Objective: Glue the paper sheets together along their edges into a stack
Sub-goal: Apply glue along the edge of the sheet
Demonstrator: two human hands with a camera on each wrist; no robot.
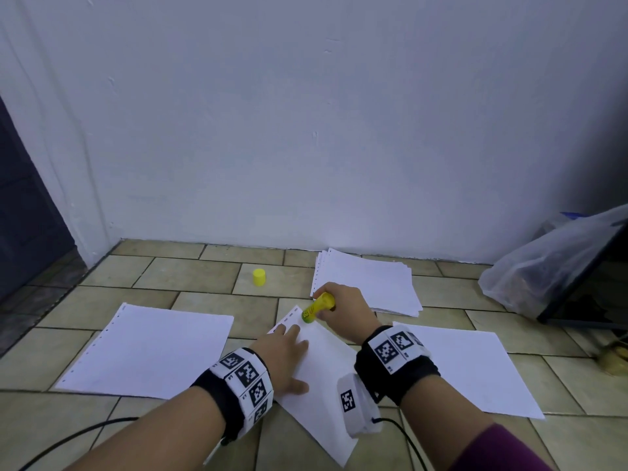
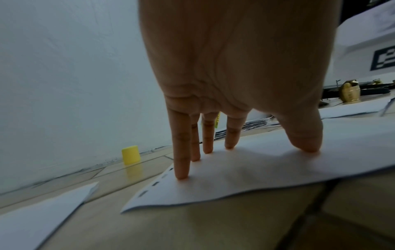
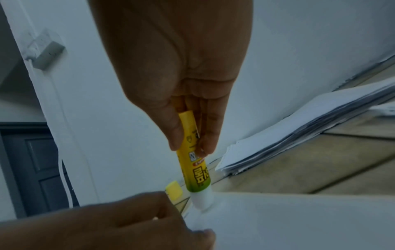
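Observation:
A white sheet [image 1: 323,379] lies skewed on the tiled floor in front of me. My left hand [image 1: 289,348] presses it flat with straight, spread fingers [image 2: 181,162] near its perforated far edge. My right hand [image 1: 343,307] grips a yellow glue stick [image 1: 316,308], uncapped, with its white tip [image 3: 202,201] touching the sheet's far corner. In the right wrist view thumb and fingers pinch the stick's [image 3: 193,159] upper half. Its yellow cap [image 1: 259,277] stands alone on the tiles beyond.
A stack of white sheets [image 1: 367,283] lies by the wall at the back. Single sheets lie to the left [image 1: 146,348] and right [image 1: 475,368]. A plastic bag [image 1: 543,266] and a dark panel sit at the far right. Cables trail near my arms.

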